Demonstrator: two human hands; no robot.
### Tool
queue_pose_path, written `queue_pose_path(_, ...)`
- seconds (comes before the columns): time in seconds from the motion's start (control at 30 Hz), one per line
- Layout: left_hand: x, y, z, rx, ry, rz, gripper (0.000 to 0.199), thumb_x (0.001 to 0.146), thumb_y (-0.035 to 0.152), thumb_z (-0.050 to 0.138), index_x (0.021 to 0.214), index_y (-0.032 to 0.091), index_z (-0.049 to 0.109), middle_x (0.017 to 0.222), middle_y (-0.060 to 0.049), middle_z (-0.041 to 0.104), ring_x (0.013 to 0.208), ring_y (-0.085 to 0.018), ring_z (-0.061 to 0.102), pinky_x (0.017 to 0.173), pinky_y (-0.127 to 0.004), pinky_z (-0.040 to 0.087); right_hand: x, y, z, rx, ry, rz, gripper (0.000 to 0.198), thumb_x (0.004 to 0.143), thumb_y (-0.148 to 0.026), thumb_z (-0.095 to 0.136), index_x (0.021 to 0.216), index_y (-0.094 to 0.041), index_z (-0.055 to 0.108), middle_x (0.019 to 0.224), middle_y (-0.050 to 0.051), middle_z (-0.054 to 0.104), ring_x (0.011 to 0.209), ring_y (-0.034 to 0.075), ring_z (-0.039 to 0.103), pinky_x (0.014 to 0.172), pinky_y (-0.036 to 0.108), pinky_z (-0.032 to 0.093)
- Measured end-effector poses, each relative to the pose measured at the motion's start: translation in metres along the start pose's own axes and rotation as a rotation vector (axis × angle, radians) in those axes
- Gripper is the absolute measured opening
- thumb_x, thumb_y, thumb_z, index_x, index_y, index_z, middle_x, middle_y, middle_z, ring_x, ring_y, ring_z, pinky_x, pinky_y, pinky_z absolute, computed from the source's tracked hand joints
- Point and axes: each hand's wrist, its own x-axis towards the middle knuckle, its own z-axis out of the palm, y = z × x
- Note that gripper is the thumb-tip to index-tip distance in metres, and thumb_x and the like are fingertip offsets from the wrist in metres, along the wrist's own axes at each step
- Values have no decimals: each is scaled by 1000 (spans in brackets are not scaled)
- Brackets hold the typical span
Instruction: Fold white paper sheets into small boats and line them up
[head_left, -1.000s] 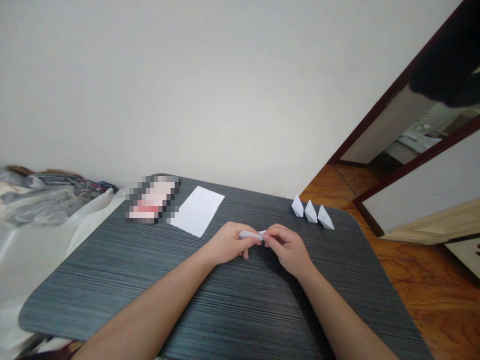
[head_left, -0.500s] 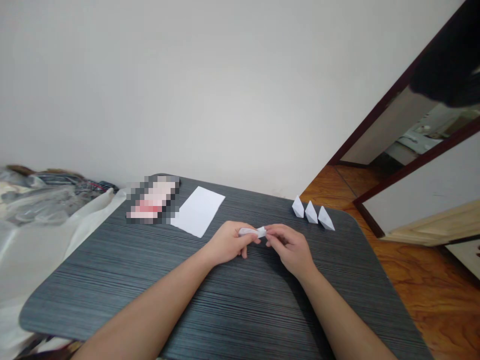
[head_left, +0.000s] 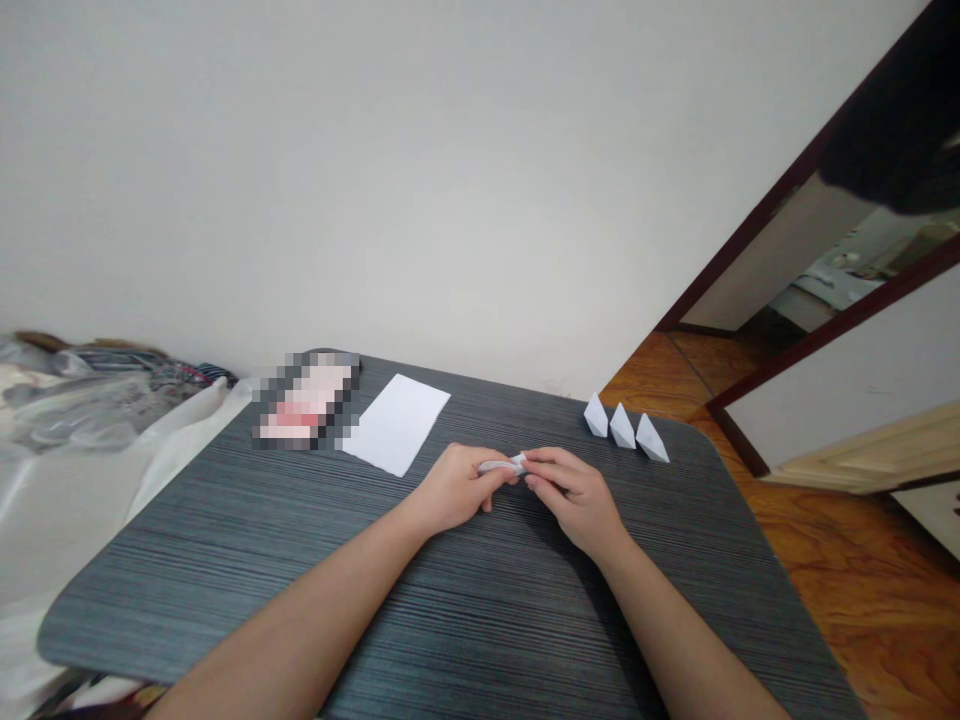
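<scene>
Between my two hands, above the middle of the dark table, is a small folded piece of white paper [head_left: 495,465]. My left hand [head_left: 459,487] pinches its left part between thumb and fingers. At its right end, the thumb and fingertips of my right hand [head_left: 576,495] close on the paper and cover part of it. Three folded white paper boats [head_left: 622,427] stand in a row on the right, beyond my right hand. White paper sheets [head_left: 401,422] lie flat to the left, beyond my left hand.
The dark wood-grain table [head_left: 247,560] has rounded corners and meets a pale wall [head_left: 450,200] at the back. A pixelated pink and black item [head_left: 307,400] lies at the back left. Plastic-covered things [head_left: 97,420] sit left of the table. Wooden floor [head_left: 862,560] and a doorway are on the right.
My right hand's fingers have moved slightly left and closed further over the paper's right end, so less of it shows. My left hand has hardly moved.
</scene>
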Motion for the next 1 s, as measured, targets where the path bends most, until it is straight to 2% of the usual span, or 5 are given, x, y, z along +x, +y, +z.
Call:
queue_pose_path(0.07, 0, 0, 0, 19, 1, 13, 33, 86, 37, 44, 80, 15, 67, 48, 2, 57, 45, -10, 51, 49, -19, 37, 0, -1, 0, 9, -6, 19, 24, 85, -19, 54, 102, -26, 68, 103, 6, 64, 95, 20, 59, 82, 35, 49)
queue_pose_path(0.2, 0, 1, 0, 61, -6, 41, 33, 86, 36, 44, 79, 16, 68, 49, 2, 58, 47, -10, 52, 50, -19, 37, 1, -2, 2, 26, -10, 76, 17, 84, -22, 55, 93, -23, 69, 100, 7, 62, 79, 17, 61, 61, 28, 49)
queue_pose_path(0.27, 0, 1, 0, 67, -18, 48, 32, 86, 36, 44, 80, 16, 68, 50, 2, 58, 47, -10, 52, 50, -19, 37, 1, -3, 2, 30, -12, 89, 14, 84, -23, 55, 89, -22, 69, 99, 8, 62, 74, 16, 60, 56, 26, 47)
queue_pose_path(0.73, 0, -1, 1, 55, -43, 33, 33, 86, 38, 44, 84, 16, 67, 51, 1, 60, 49, -11, 56, 53, -19, 41, 5, -11, 2, -36, -12, 41, 16, 87, -20, 51, 84, -21, 67, 94, 8, 60, 89, 20, 58, 78, 33, 47)
queue_pose_path(1.0, 0, -2, 4, 7, -34, 7, 26, 84, 35, 48, 89, 16, 65, 52, 2, 59, 46, -11, 56, 49, -18, 40, 4, -11, 3, -38, -24, 33, 17, 87, -18, 49, 84, -22, 65, 94, 7, 60, 90, 20, 57, 79, 34, 47)
